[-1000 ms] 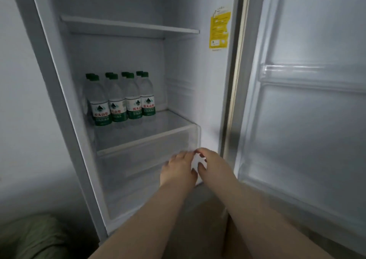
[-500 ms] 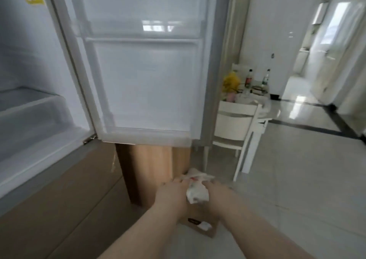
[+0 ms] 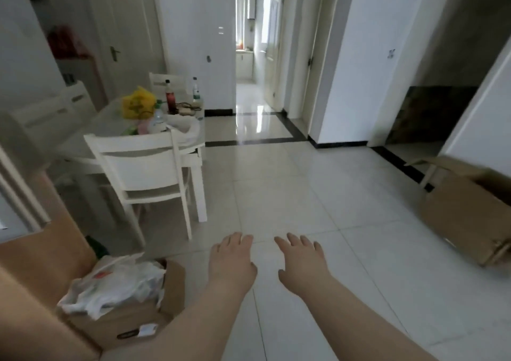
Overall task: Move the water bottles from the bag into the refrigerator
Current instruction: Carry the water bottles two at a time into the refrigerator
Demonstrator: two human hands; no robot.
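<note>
Floor [image 3: 318, 194]: glossy white tiles, dark border strip.
Walls [image 3: 367, 56]: white.
Furniture: white chair [image 3: 143, 167] at cluttered tabletop [image 3: 110, 123].
Light: daylight down hallway [image 3: 257, 42].

Hands [image 3: 231, 264] seemingly off the bag [image 3: 116, 286]

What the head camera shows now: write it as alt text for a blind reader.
The left hand and right hand reach out, open and empty, over a white tiled floor. At lower left a white plastic bag sits in a cardboard box; behind it stand a white chair and a cluttered table.
</note>
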